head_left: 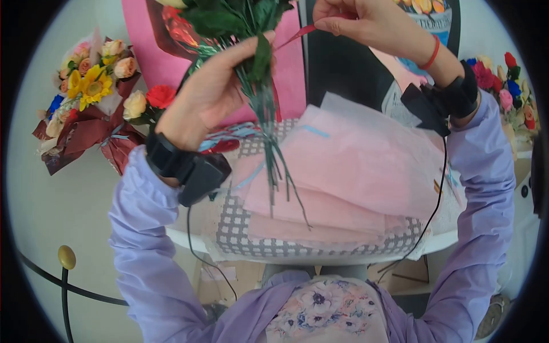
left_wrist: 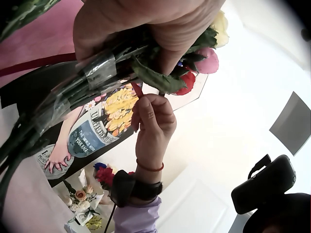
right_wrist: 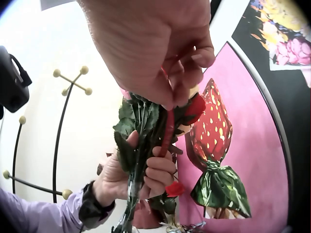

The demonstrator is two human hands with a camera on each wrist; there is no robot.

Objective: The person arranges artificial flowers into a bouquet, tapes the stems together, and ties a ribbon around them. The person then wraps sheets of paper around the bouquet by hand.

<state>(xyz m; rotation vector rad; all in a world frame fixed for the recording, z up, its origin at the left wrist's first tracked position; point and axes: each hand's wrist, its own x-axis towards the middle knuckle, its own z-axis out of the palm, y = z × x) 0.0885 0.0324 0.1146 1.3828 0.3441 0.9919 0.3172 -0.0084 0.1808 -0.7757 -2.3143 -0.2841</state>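
Note:
My left hand [head_left: 209,86] grips a bouquet of flowers by its green stems [head_left: 266,123], held upright above the table. Clear tape [left_wrist: 101,70] wraps the stems below the hand. Pink [left_wrist: 208,60] and red [left_wrist: 187,82] blooms show at the top in the left wrist view, along with a cream one [left_wrist: 221,29]. Between thumb and fingers, my right hand [head_left: 372,23] pinches a red ribbon [head_left: 294,37]. The ribbon stretches from the bouquet at the left hand up to the right fingertips. Most blooms lie outside the head view.
Pink wrapping sheets [head_left: 354,166] lie stacked on the table's grey checked cloth [head_left: 231,223]. A wrapped bouquet with sunflowers [head_left: 91,86] stands at left, more flowers [head_left: 509,91] at right. Pink [head_left: 291,74] and black [head_left: 354,74] picture panels stand behind. A knobbed rack [head_left: 67,257] is at lower left.

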